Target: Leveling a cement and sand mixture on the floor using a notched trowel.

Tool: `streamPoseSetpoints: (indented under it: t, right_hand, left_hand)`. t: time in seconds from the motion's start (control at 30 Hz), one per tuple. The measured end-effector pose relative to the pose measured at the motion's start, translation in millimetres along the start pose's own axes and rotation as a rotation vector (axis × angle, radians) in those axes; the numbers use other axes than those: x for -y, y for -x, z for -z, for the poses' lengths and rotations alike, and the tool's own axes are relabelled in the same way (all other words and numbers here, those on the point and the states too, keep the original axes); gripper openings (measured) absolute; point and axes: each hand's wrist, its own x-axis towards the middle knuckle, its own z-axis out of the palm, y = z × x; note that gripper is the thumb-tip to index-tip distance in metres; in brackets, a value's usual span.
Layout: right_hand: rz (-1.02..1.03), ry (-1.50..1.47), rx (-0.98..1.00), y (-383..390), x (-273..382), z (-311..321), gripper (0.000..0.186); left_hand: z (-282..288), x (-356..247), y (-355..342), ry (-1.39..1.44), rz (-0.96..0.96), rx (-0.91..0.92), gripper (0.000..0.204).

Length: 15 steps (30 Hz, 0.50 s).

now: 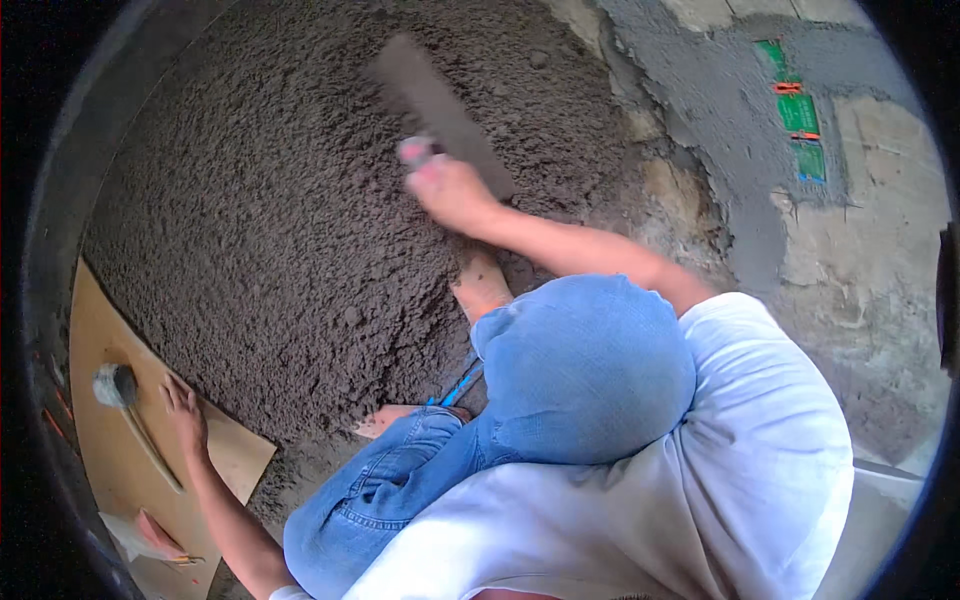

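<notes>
My right hand (455, 197) grips a plastering trowel by its pink-and-dark handle. The trowel's long, flat blade (447, 108) lies over the spread of damp, crumbly grey mortar (260, 220) and is slightly blurred. On the left, my left hand (184, 402) rests with its fingers laid out on the edge of a tan board (232, 452), beside the mortar; nothing is held in it. A mallet with a grey head (115, 384) and a light handle lies on that board, just left of my left hand.
My bare feet and jeans-clad legs (590, 370) are at the mortar's near edge. To the right stands a rough, partly cemented wall (745, 150) with green boxes (797, 112) set in it. A whitish bag (140, 535) and a pinkish item lie at the board's near end.
</notes>
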Motion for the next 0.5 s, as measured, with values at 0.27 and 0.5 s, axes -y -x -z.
streamPoseSetpoints:
  t: [0.27,0.5]
  right_hand:
    - [-0.518,-0.058,-0.416,50,-125,94,0.038]
    - [-0.224,0.139,-0.232,46,-141,127,0.037]
  left_hand:
    - [-6,11,-1,-0.195,-0.049,-0.005,0.060]
    - [-3,-25,1,0.011,0.076,0.020,0.062]
